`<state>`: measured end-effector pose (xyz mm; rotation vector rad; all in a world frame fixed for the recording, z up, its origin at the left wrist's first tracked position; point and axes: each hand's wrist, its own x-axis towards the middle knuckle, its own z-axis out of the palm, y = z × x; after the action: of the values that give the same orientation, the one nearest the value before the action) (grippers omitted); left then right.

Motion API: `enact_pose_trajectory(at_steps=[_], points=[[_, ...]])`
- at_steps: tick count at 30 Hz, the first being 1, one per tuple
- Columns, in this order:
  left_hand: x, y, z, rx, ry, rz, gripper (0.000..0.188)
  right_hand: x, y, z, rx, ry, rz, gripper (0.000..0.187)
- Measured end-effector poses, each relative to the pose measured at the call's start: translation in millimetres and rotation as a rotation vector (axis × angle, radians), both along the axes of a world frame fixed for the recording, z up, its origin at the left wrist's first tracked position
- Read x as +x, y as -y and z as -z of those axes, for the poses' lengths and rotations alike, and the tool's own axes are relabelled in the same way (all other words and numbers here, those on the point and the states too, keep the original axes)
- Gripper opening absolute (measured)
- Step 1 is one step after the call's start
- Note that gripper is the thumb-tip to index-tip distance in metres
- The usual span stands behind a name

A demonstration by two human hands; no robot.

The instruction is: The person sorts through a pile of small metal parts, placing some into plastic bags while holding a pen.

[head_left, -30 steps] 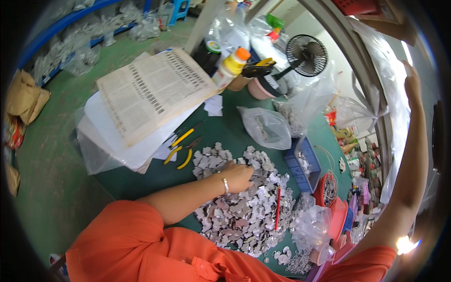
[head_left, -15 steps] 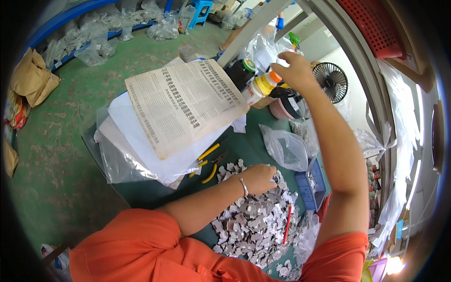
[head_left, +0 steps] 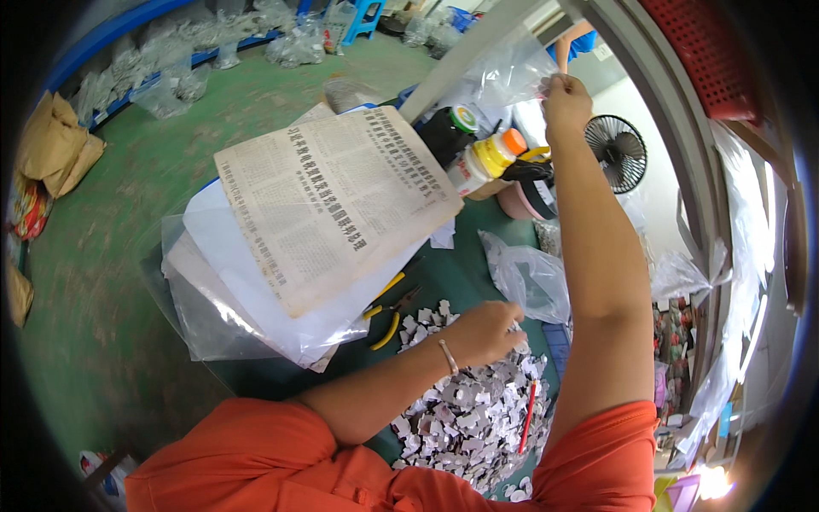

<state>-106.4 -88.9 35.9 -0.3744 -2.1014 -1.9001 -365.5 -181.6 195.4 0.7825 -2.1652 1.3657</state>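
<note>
Pile of small grey metal pieces [head_left: 467, 422], the landmark, is lying loose on the dark green table [head_left: 450, 280]; left hand [head_left: 489, 333], one, is hovering over the pile's far part, fingers curling inward, and whether they are pinching a piece cannot be told; right hand [head_left: 567, 104], one, is reaching well beyond the pile, its fingers closing on the edge of a raised plastic bag [head_left: 510, 75], clear and limp; co-worker's blue sleeve [head_left: 583, 44] and forearm are showing just past that hand, farther from the pile; red stick [head_left: 528, 416], one, is resting on the pile's right part; yellow-handled pliers [head_left: 386, 332] are lying just beyond the pile to its left; newspaper [head_left: 341, 209], topping a stack of sheets, is spreading farther out on that side; second plastic bag [head_left: 531, 280] is lying just beyond the pile, toward its right; orange-capped bottle [head_left: 486, 162] is standing well beyond the pile; step in hand, by judgement: the right hand is managing the raised bag while the left is staying by the pieces; the next move is probably calling for a secure pinch on the bag's thin edge, with the arm clearing the bottle.
</note>
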Motion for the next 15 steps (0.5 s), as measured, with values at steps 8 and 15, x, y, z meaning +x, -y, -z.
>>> enact_pose_trajectory(at_steps=[8, 15], points=[[-3, 43, -20, 1.151, -0.061, 0.049, 0.097, 95, -162, -41, -0.067, 0.438, -0.523, 0.013], [-2, 33, -21, 0.906, 0.097, 0.032, 0.037, 174, -268, -10, 0.275, 0.476, -0.309, 0.01]])
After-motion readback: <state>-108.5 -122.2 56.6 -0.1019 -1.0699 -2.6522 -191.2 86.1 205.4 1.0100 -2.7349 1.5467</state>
